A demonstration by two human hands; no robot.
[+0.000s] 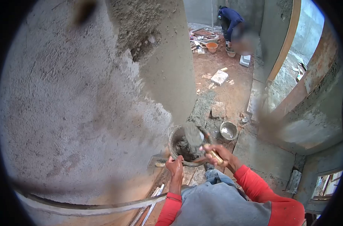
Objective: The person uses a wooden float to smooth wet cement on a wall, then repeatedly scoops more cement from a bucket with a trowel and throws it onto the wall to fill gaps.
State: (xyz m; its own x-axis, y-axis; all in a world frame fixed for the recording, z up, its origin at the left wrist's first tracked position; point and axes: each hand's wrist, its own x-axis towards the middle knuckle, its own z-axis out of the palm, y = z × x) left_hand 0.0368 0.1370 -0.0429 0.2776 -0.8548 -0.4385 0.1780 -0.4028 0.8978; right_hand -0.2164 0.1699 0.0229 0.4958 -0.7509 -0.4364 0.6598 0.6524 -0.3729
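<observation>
My right hand (219,155) is wrapped round the wooden handle of a trowel (194,135). The trowel's grey, mortar-smeared blade lies over the opening of a bucket (172,149). Dark wet mortar (184,150) sits inside the bucket. At the bucket's near left rim, my left hand (175,165) is closed on the edge, with its fingers at the rim. The bucket stands beside the partly plastered wall (84,105).
A co-worker (233,19) bends over at the back near an orange bowl (212,47) and rubble. A second bucket (228,130) stands right of mine. White blocks (219,77) lie on the floor. A curved strip (92,211) crosses the lower left.
</observation>
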